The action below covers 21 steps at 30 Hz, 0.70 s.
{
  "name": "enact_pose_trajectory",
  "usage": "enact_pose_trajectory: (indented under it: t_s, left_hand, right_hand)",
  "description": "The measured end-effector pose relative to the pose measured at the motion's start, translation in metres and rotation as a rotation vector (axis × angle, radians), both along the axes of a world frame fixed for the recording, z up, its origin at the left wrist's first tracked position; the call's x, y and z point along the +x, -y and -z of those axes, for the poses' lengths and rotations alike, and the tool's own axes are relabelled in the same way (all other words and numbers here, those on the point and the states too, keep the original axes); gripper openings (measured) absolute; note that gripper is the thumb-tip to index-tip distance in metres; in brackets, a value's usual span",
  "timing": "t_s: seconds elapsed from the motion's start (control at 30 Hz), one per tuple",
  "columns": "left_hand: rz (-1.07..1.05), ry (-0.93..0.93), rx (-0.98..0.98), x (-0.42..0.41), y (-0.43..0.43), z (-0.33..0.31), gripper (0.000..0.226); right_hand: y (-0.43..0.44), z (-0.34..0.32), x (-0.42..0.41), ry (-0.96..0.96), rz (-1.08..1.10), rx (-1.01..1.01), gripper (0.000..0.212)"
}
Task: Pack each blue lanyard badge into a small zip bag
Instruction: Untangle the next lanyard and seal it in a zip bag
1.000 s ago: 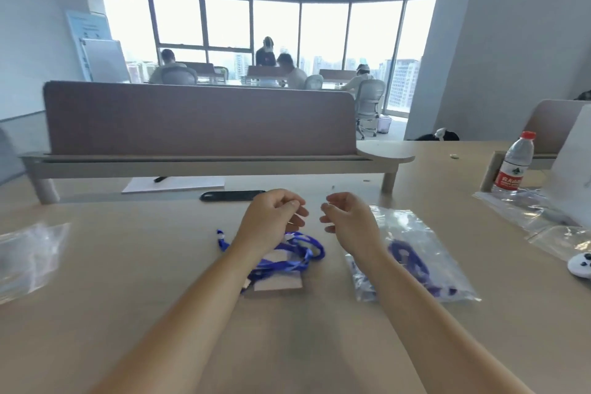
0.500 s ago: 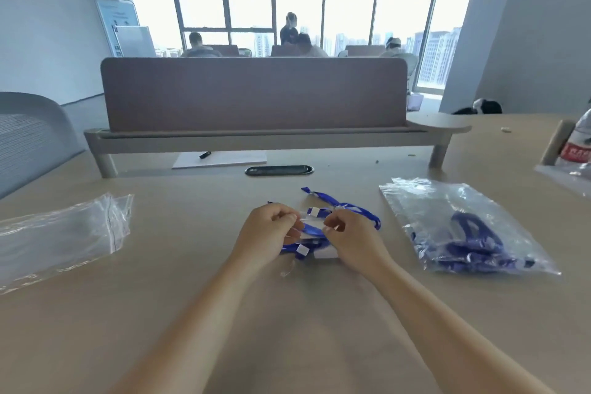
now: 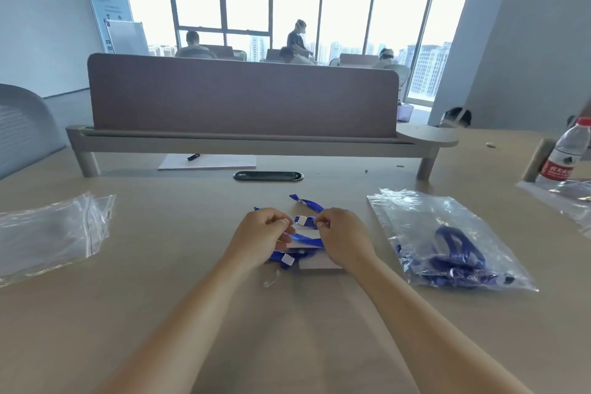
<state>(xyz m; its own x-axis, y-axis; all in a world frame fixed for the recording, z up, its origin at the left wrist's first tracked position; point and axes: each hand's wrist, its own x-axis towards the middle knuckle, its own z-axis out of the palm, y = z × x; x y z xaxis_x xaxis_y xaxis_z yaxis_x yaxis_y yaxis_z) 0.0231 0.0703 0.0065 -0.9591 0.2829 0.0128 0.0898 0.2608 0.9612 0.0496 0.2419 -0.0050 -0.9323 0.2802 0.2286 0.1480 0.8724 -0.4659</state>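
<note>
A: Where is the blue lanyard badge (image 3: 302,236)?

B: In the middle of the table (image 3: 166,281), near the person. The strap lies bunched on top of a white card, with one end looping toward the far side.

A: And the hands?

B: Both are on it. The left hand (image 3: 260,238) has its fingers curled and pinches the strap and the card from the left. The right hand (image 3: 343,241) pinches the strap from the right, just beside a small white tab.

A: What lies around it?

B: To the right is a zip bag (image 3: 412,217) with blue lanyards inside, lying flat and apart from the hands. Far left is an empty bag (image 3: 48,230). A water bottle (image 3: 567,153) stands at the far right, and a sheet of paper (image 3: 217,162) with a pen on it lies under the desk screen (image 3: 243,96).
</note>
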Motion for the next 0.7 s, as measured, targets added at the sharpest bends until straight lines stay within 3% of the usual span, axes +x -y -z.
enact_pose_trajectory:
  t_s: [0.17, 0.37, 0.5, 0.6, 0.7]
  left_hand:
    - [-0.001, -0.013, -0.04, 0.0, -0.006, -0.011, 0.021]
    - [-0.007, -0.025, -0.058, -0.013, -0.007, -0.009, 0.021]
    - [-0.015, -0.038, -0.067, -0.022, -0.009, -0.005, 0.021]
    - [-0.021, -0.013, -0.056, -0.027, -0.011, 0.004, 0.021]
    - [-0.028, 0.01, -0.067, -0.029, -0.01, 0.015, 0.021]
  right_hand:
    - [0.001, -0.002, -0.016, 0.196, -0.04, 0.158, 0.042]
    - [0.005, 0.005, -0.041, 0.315, -0.095, 0.151, 0.034]
    - [0.006, 0.001, -0.047, 0.392, -0.16, 0.18, 0.047]
    - [0.006, 0.0, -0.048, 0.448, -0.181, 0.233, 0.038]
    - [0.006, -0.004, -0.046, 0.482, -0.212, 0.276, 0.049]
